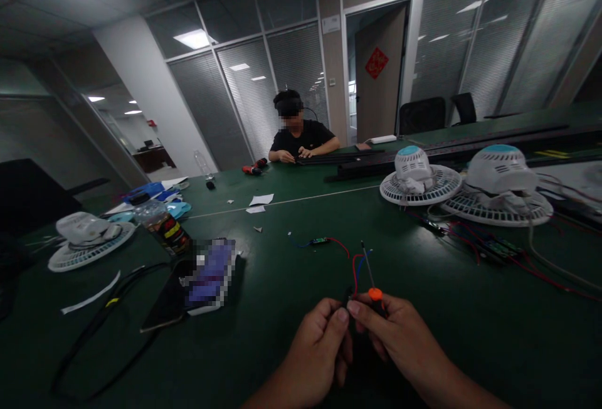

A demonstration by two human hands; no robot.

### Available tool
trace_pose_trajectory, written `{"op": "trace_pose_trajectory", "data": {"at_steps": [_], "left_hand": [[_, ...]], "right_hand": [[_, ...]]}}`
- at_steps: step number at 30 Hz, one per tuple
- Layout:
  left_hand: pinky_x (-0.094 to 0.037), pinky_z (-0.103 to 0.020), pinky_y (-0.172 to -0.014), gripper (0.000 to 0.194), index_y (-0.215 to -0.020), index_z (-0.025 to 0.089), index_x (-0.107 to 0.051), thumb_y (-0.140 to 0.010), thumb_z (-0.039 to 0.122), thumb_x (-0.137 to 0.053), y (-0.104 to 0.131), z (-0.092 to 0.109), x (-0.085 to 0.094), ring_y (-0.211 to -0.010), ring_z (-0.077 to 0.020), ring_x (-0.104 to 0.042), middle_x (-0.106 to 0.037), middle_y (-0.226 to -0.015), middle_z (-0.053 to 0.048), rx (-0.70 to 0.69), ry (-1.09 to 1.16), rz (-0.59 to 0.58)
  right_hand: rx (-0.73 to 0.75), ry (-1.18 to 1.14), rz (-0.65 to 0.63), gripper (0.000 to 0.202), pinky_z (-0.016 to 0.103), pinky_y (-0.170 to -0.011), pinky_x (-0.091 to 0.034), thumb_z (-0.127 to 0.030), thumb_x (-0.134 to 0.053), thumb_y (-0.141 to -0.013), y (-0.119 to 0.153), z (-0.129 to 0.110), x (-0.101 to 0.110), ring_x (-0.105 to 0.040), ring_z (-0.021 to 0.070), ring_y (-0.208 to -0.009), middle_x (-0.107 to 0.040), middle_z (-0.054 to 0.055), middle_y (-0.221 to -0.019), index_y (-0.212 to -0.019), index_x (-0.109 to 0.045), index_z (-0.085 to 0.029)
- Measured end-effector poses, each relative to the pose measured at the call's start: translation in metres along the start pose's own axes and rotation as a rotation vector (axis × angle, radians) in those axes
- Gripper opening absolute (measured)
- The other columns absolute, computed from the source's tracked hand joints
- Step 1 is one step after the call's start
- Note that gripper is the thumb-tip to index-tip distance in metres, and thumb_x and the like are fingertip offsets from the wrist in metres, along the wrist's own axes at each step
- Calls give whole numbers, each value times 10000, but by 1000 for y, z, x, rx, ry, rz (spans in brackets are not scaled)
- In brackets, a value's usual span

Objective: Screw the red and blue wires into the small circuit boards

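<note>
Close in front of me, my left hand (324, 340) pinches a small dark part (348, 295) between thumb and fingers. A red wire (355, 271) and a blue wire (360, 266) rise from beside it. My right hand (397, 327) is closed around a screwdriver (375, 294) with an orange and black handle, its shaft pointing up and away. The right thumb and index fingertip meet the left fingertips at the dark part, whose exact kind is hidden by the fingers. Just beyond lies a small green circuit board (320, 241) with a red and a blue lead.
Two white fan units (414, 177) with wired boards (501, 246) stand right; another fan unit (89, 239) is left. Also left are a bottle (167, 227), phone (162, 299) and black cable (87, 327). A person (301, 136) sits opposite near a red drill (254, 167).
</note>
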State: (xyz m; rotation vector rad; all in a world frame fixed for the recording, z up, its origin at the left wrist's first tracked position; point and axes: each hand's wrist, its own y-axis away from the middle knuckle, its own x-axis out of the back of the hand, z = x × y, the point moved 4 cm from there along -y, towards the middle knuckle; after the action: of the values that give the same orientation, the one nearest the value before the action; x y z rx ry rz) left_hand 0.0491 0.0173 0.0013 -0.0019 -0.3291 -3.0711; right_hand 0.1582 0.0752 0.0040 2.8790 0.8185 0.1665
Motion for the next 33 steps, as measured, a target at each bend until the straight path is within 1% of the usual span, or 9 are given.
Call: {"op": "trace_pose_trajectory", "data": {"at_steps": [3,9,12,15,19,22,27,33], "left_hand": [[-229,-120,-282,360,-841,157,-473,-817,511,-415,0,-2,0,-292,-24,-360,-449,-485,82,1,-15,-9],[-240,-120,-281,380,-838,156,-483,-812,529,-411,0,-3,1,-299,-28,-382,-469,-505,71,33,-42,-24],[-223,-119,-270,392,-828,151,-497,-820,530,-396,0,-3,1,-289,-25,-350,-448,-482,75,24,-50,-24],[-206,-120,-260,398,-816,148,-501,-826,529,-383,-2,-3,1,-279,-23,-301,-408,-449,87,-4,-24,-19],[-211,-120,-256,389,-786,153,-488,-823,526,-388,-3,-4,0,-275,-25,-291,-399,-433,90,-28,4,-10],[-214,-121,-253,386,-787,157,-477,-813,533,-396,-4,-6,-1,-265,-26,-315,-437,-446,81,-1,21,0],[-246,-120,-262,372,-798,160,-457,-803,529,-415,-6,-9,-2,-288,-39,-416,-500,-506,56,-8,30,87],[-263,-126,-270,392,-810,160,-439,-797,549,-400,-7,-8,-3,-288,-50,-450,-505,-508,54,9,88,114]], "right_hand": [[7,4,-5,307,195,-356,-262,-451,-541,-748,0,0,-1,-349,62,-348,-439,-73,-447,-618,-547,-173],[8,5,-6,317,194,-354,-264,-463,-535,-741,-2,-2,-2,-348,63,-352,-426,-74,-453,-610,-536,-174],[12,1,-19,316,194,-359,-265,-472,-543,-729,-3,-2,-2,-356,66,-360,-437,-72,-462,-628,-548,-173],[16,0,-28,318,195,-360,-260,-469,-539,-731,-4,-2,-2,-352,67,-360,-418,-78,-443,-619,-549,-171],[22,6,-21,314,192,-364,-266,-444,-530,-742,-5,-1,-3,-347,63,-356,-412,-80,-434,-587,-533,-171],[7,12,-12,323,190,-349,-252,-440,-510,-757,-7,0,-3,-331,62,-328,-388,-89,-384,-572,-519,-175],[8,15,12,318,189,-357,-277,-442,-508,-762,-8,0,-4,-345,63,-310,-397,-94,-344,-585,-515,-179],[7,14,35,335,193,-364,-296,-468,-517,-753,-7,-3,-6,-365,69,-311,-416,-88,-344,-582,-524,-180]]}}
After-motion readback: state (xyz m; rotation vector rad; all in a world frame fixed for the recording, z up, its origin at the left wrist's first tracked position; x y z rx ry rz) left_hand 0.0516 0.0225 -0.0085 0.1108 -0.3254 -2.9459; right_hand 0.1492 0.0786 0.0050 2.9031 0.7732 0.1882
